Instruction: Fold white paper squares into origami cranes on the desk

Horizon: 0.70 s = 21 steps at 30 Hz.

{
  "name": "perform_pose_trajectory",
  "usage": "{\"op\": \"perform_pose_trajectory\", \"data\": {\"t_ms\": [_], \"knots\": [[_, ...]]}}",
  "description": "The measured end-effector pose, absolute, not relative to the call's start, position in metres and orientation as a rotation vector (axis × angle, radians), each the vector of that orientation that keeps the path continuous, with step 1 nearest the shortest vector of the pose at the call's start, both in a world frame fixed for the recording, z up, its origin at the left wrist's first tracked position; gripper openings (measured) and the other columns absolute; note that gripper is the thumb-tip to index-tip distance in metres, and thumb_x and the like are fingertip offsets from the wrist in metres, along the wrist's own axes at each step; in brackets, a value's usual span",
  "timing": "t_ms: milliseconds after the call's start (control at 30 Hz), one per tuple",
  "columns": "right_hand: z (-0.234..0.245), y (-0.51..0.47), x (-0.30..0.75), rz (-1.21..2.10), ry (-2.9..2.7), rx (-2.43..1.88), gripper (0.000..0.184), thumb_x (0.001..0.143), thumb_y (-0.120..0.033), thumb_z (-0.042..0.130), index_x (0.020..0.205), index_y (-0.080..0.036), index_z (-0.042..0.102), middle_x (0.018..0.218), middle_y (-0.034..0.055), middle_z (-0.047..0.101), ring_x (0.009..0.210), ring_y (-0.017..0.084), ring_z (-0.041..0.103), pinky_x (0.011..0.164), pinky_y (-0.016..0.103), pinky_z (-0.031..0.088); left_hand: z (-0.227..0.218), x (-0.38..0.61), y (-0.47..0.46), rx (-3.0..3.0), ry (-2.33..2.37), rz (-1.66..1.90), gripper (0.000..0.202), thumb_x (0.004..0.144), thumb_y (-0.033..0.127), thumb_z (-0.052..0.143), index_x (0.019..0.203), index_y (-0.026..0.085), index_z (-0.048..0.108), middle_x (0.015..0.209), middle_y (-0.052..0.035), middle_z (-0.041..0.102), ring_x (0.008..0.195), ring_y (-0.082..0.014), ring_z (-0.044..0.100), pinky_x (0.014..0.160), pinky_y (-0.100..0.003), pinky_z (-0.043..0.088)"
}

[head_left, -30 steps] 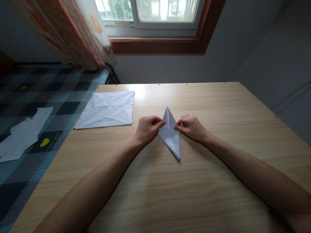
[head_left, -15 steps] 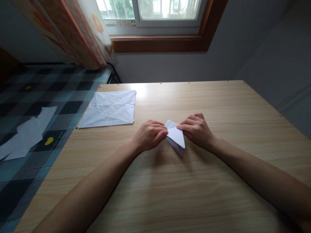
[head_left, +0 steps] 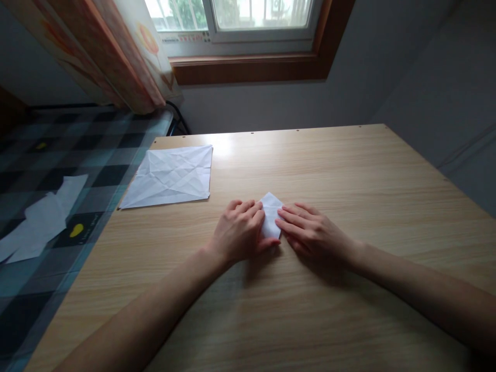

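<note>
A small folded white paper piece (head_left: 270,213) lies flat on the wooden table (head_left: 349,170), mostly covered by my hands. My left hand (head_left: 240,232) rests on its left side, fingers stretched out and pressing down. From the right, my right hand (head_left: 310,232) lies flat with its fingers extended onto the paper. Only the paper's far corner and middle strip show between the two hands.
A creased, unfolded white sheet (head_left: 172,175) lies at the table's far left corner. Left of the table is a bed with a checked cover (head_left: 58,155) and loose white paper scraps (head_left: 39,219). A curtain (head_left: 116,57) and window sit behind.
The tall pointed paper shape has been folded down onto itself and is now flat and short. Both hands went from pinching its sides to pressing flat on top of it.
</note>
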State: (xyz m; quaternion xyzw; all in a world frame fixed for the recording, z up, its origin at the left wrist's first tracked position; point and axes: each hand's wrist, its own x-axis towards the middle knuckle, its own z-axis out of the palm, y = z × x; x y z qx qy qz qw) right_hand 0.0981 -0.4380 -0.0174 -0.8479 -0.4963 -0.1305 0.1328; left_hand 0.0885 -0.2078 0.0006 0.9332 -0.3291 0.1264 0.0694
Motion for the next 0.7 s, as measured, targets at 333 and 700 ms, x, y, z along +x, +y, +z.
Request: {"op": "perform_pose_trajectory", "data": {"t_ms": [333,700], "knots": [[-0.02,-0.438,0.079,-0.357,-1.57,-2.286,0.033,0.092,-0.022,0.054,0.123,-0.018,0.062,0.128,0.0108,0.063,0.12,0.026,0.056,0.105,0.046,0.042,-0.003,0.067,-0.204,2.847,-0.857,0.152,0.078,0.082,0.066,0.052,0.136,0.009,0.047,0.146,-0.0205,0.044,0.137,-0.0341,0.04,0.109,-0.048,0.03],[-0.024,-0.44,0.081,-0.383,-1.449,-2.178,0.03,0.095,-0.02,0.05,0.122,-0.018,0.062,0.124,0.01,0.066,0.119,0.021,0.058,0.105,0.042,0.045,-0.011,0.071,-0.191,2.838,-0.912,0.056,0.104,0.07,0.085,0.049,0.147,0.016,0.037,0.15,-0.018,0.04,0.14,-0.0367,0.033,0.114,-0.052,0.019]]}}
